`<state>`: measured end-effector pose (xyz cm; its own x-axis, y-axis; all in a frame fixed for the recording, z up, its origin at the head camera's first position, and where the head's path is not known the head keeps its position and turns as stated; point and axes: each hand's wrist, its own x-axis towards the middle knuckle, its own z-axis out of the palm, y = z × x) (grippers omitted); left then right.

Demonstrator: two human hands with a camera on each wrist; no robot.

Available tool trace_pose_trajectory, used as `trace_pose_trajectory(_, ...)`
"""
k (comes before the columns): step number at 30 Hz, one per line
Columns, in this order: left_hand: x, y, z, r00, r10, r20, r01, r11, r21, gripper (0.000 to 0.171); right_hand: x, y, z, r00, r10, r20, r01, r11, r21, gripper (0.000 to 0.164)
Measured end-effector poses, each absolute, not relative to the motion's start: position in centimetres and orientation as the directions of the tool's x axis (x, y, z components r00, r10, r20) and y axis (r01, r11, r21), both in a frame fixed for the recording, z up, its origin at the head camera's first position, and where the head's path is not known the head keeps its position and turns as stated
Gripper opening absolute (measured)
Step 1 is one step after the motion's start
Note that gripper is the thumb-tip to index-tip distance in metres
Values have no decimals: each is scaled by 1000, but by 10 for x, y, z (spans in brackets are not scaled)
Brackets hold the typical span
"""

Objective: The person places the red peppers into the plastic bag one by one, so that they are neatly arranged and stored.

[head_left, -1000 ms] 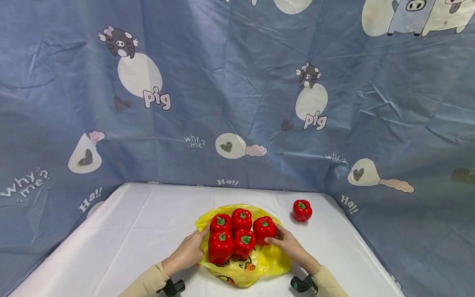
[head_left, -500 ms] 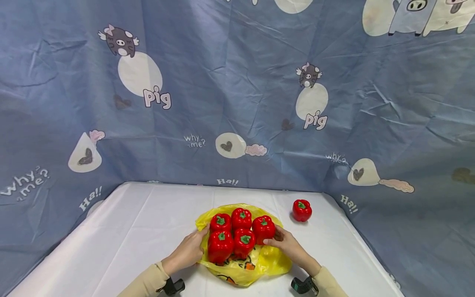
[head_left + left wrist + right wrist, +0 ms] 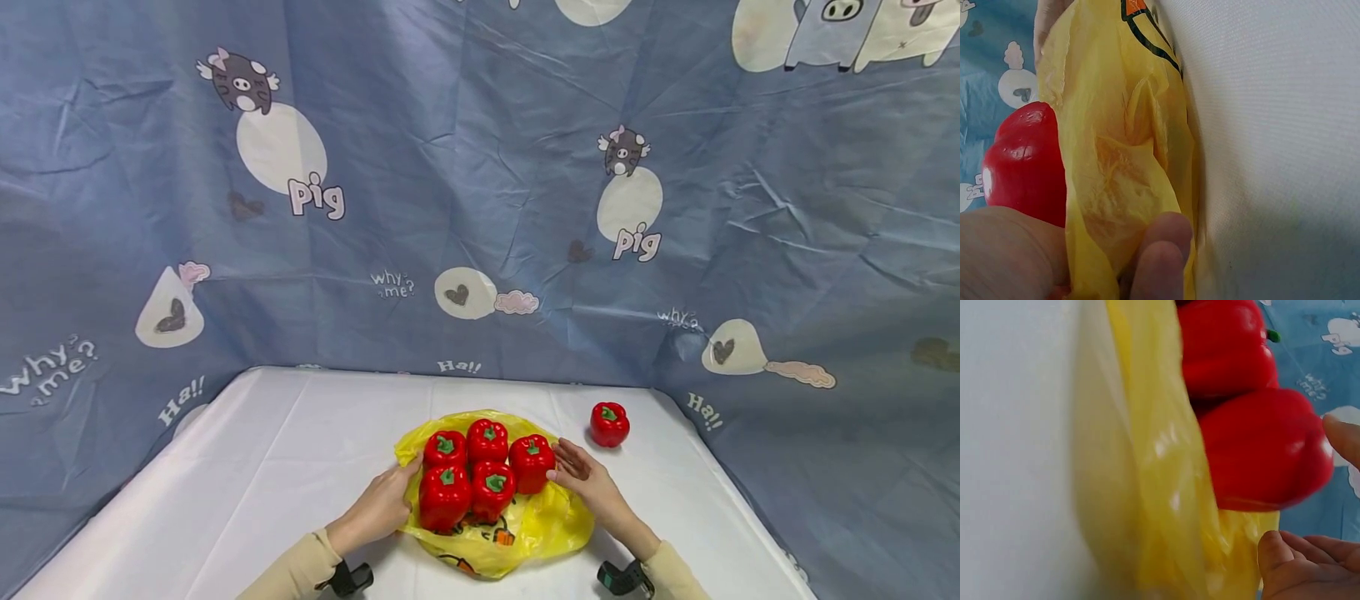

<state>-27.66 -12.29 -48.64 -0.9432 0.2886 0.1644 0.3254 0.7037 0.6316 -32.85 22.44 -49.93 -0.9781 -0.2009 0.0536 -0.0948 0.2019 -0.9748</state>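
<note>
A yellow plastic bag (image 3: pixel 551 529) lies spread on the white table with several red bell peppers standing in it, green stems up. My left hand (image 3: pixel 381 503) grips the bag's left edge; in the left wrist view the thumb is on the inner side and the fingertips (image 3: pixel 1160 269) press the plastic from outside. At the right side, my right hand (image 3: pixel 594 490) is beside the rightmost bell pepper (image 3: pixel 532 464), thumb and fingers spread apart. The right wrist view shows a gap between that pepper (image 3: pixel 1266 450) and the fingers (image 3: pixel 1275 553).
One more red bell pepper (image 3: pixel 609 425) stands on the white table (image 3: pixel 315 450) toward the back right, outside the bag. A blue printed cloth (image 3: pixel 480 208) hangs behind the table and along both sides. Black straps (image 3: pixel 348 579) are around the wrists.
My right hand has let go of the rightmost bell pepper and drawn slightly right, its fingers opening. That pepper shifted slightly left beforehand. The left hand keeps its place on the bag.
</note>
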Motion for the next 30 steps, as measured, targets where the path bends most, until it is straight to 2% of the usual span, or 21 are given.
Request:
trace_pose_trajectory(5, -277, -125, -487, -942, 286, 177, 332, 704, 628, 79, -331, 234, -496, -977, -191, 93, -122, 146, -982, 68)
trace_pose_trajectory(14, -276, -123, -489, -948, 270, 170, 313, 682, 661, 78, -331, 244, -492, -982, -156, 105, -139, 229, -964, 60)
trace_pose_trajectory(20, -275, -122, -491, -951, 259, 171, 306, 694, 651, 79, -331, 249, -490, -988, -119, 103, -128, 231, -965, 53)
trace_pose_trajectory(30, -277, -122, -490, -947, 272, 171, 317, 708, 630, 79, -333, 267, -482, -988, -92, 120, -136, 198, -971, 60)
